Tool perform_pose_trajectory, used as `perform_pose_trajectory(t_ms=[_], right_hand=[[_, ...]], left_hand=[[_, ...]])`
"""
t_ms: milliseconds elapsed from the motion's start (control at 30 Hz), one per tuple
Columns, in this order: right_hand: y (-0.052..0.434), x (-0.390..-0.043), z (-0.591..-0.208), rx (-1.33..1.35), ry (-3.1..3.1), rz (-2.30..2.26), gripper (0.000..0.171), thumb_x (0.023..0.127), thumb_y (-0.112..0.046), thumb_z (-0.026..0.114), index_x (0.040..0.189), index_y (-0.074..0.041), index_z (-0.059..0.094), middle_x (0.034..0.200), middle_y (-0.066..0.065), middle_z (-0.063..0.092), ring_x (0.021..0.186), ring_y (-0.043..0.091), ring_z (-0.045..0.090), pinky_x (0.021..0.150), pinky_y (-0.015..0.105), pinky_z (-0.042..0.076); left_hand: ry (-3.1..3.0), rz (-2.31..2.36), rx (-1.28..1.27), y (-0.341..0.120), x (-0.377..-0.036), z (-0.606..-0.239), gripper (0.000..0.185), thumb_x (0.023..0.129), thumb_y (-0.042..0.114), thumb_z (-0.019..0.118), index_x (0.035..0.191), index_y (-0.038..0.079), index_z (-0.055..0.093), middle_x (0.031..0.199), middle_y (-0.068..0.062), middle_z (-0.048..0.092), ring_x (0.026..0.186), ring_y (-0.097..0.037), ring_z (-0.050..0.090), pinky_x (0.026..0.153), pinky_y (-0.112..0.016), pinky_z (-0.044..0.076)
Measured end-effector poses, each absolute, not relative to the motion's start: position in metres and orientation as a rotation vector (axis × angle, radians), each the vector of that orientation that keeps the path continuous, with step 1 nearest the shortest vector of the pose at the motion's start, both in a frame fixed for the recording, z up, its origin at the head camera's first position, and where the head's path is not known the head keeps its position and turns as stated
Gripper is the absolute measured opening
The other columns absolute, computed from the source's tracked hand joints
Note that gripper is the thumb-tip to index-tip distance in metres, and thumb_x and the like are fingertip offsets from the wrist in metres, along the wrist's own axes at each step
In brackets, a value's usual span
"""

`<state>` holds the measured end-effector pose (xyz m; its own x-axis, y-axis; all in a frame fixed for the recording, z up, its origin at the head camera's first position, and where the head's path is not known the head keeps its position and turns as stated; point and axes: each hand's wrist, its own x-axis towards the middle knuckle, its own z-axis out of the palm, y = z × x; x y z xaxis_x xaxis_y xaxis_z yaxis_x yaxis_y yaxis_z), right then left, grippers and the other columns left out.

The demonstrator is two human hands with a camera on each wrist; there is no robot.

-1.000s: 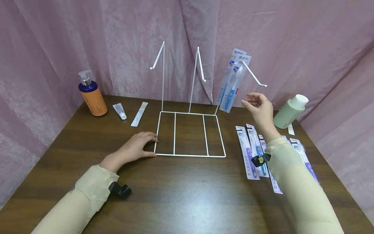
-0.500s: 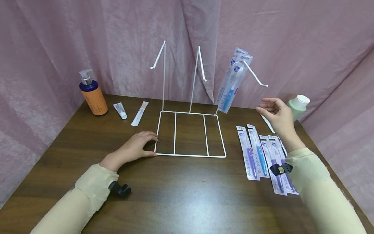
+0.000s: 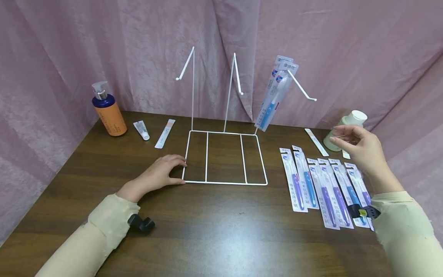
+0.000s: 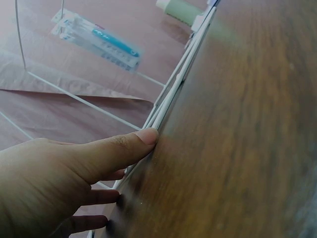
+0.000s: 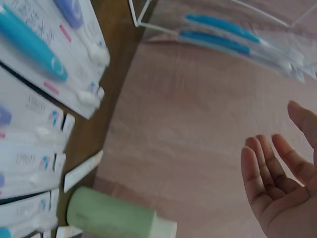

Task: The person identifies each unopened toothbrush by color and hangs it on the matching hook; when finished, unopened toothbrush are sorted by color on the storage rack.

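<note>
Has swung the right hand (image 3: 361,148) out to three o'clock, nearer the green bottle (image 5: 114,212), empty and loosely bent. Leaves two toothbrush packs (image 3: 275,98) hanging at two o'clock, seemingly finished there. Rests the left hand (image 3: 157,172) at eight o'clock, relaxed, against the white rack (image 3: 225,183).
</note>
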<state>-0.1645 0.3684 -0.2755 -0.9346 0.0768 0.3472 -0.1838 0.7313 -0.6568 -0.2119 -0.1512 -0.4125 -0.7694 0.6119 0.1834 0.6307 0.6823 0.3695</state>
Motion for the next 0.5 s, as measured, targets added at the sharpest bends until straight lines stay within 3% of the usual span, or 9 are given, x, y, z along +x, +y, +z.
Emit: perform_pose_trajectory(t_ms=[200,500], right_hand=[[0.389,-0.145,-0.276,0.051,-2.621,0.984,0.022,0.087,-0.015,0.071,0.105,-0.025,0.063,0.088,-0.040,0.059,0.073,-0.016,0.055,0.063,0.003,0.041],[0.410,-0.124,-0.281,0.027,-2.651,0.958,0.026,0.086,-0.013,0.071,0.110,-0.008,0.063,0.089,-0.042,0.057,0.073,-0.017,0.055,0.062,0.003,0.042]], left_hand=[[-2.852,-0.643,-1.045,-0.150,-0.213,-0.412,0.050,0.076,0.033,0.080,0.115,0.005,0.065,0.129,-0.014,0.059,0.124,-0.035,0.051,0.104,-0.056,0.039],[-2.850,-0.653,-1.037,-0.151,-0.212,-0.413,0.050,0.076,0.033,0.080,0.114,0.006,0.065,0.128,-0.013,0.060,0.124,-0.035,0.051,0.104,-0.056,0.038]])
